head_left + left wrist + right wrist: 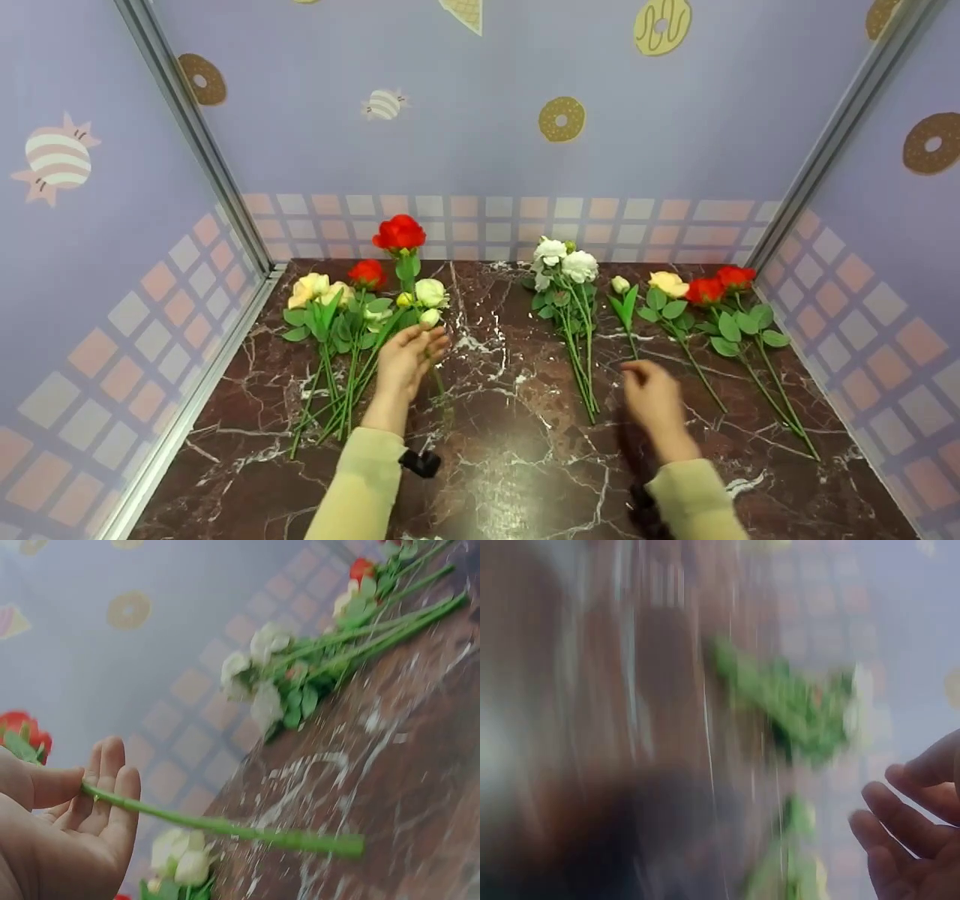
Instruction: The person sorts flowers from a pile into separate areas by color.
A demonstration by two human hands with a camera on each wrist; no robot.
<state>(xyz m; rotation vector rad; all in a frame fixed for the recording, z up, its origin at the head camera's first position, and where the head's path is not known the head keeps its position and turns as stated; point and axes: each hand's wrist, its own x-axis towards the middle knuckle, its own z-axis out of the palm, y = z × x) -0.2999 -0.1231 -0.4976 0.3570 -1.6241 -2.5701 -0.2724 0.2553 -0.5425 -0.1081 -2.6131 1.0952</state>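
**Status: partway by the look of it; one stem in hand, mixed heap left, groups right**

Progress, L to R: the heap [345, 330] on the left of the bench [487, 420] is mixed, stems crossing. Left hand [409, 356], just beside it, pinches one green stem [225, 827] between thumb and fingers, lower end clear of the bench, so not laid down. Tall red bloom [400, 234] lines up with that stem; probably its head, join hidden by the hand. Right of centre, stuff lies by kind: white peonies [580, 266], lone tulip bud [619, 285], cream-yellow rose [667, 283], pair of red roses [706, 289]. Right hand [654, 397], near the bud's stem, holds nothing, fingers loosely bent; blurred in head view.

Materials, L to R: flowers look artificial. Heap has cupped cream roses [308, 290], a lower red bloom [367, 275], a rounded greenish-white rose [430, 293]. Held stem is smooth, slim, slightly bowed, blunt-ended; plastic-looking. Peonies ruffled and layered, stems near parallel. Tulip bud egg-shaped, blade leaves. Rose leaves broad, oval. Bench: glossy maroon marble pattern, white veins.
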